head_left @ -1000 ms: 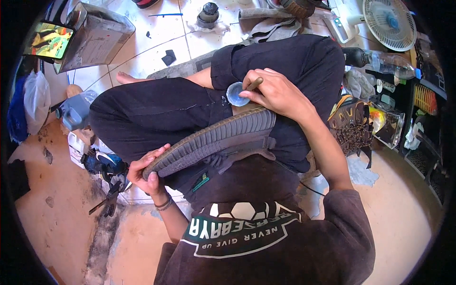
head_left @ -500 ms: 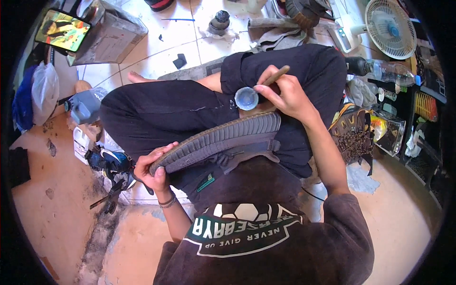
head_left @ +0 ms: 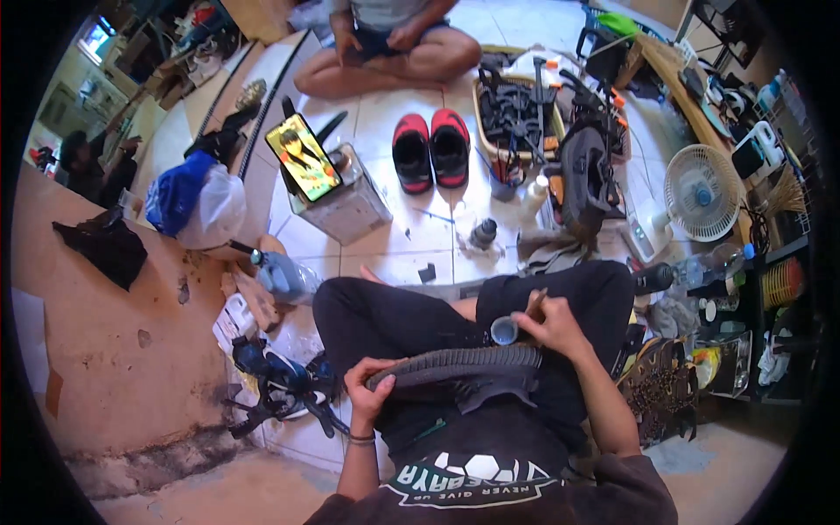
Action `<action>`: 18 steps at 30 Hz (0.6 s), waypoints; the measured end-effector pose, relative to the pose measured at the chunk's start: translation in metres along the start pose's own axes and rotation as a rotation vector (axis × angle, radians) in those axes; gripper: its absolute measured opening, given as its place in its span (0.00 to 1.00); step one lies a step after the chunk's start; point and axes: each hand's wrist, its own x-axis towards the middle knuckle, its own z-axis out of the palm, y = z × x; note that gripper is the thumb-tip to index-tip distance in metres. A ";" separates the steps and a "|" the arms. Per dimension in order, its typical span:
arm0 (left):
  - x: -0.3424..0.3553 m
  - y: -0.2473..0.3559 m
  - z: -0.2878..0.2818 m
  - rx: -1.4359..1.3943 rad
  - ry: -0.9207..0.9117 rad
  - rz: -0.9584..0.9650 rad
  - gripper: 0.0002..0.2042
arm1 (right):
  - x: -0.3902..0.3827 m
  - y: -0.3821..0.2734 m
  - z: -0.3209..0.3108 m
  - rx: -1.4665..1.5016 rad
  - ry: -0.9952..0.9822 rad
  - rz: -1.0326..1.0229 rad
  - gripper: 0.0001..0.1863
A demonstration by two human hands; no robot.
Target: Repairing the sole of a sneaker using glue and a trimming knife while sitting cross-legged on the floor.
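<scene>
Across my lap lies a dark shoe (head_left: 477,365) on its side, its ridged sole edge facing away from me. My left hand (head_left: 370,383) grips one end of it, thumb on the near side and fingers round the sole. My right hand (head_left: 557,328) is closed round a wooden-handled brush (head_left: 536,304), its working end hidden. Right beside those fingers is a small round cup (head_left: 504,331) with pale bluish stuff inside; I cannot tell whether the hand also steadies it. The cup sits just beyond the shoe, between my crossed legs.
A phone (head_left: 303,157) leans on a square tin (head_left: 350,206). Red-and-black shoes (head_left: 431,152) and a dark bottle (head_left: 482,233) stand ahead, a basket of black parts (head_left: 521,114) beyond. At right is a fan (head_left: 703,193); at left, sandals (head_left: 280,376). Another person (head_left: 385,44) sits opposite.
The view has tilted up, so more of the room and the person opposite show, and everything sits lower and smaller. Both hands keep their holds; the right stays by the cup.
</scene>
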 end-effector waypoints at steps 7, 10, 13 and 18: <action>0.011 -0.001 0.007 -0.111 -0.048 0.085 0.11 | 0.006 -0.008 -0.003 0.027 0.227 -0.037 0.20; 0.013 0.000 0.006 -0.097 -0.068 0.113 0.10 | 0.000 0.010 0.002 0.110 0.340 0.074 0.20; 0.008 -0.002 0.006 -0.100 -0.058 0.134 0.10 | -0.001 0.010 0.004 0.052 0.258 0.034 0.21; 0.006 -0.004 0.000 0.004 -0.039 0.011 0.11 | -0.004 0.017 0.005 0.084 0.327 0.040 0.20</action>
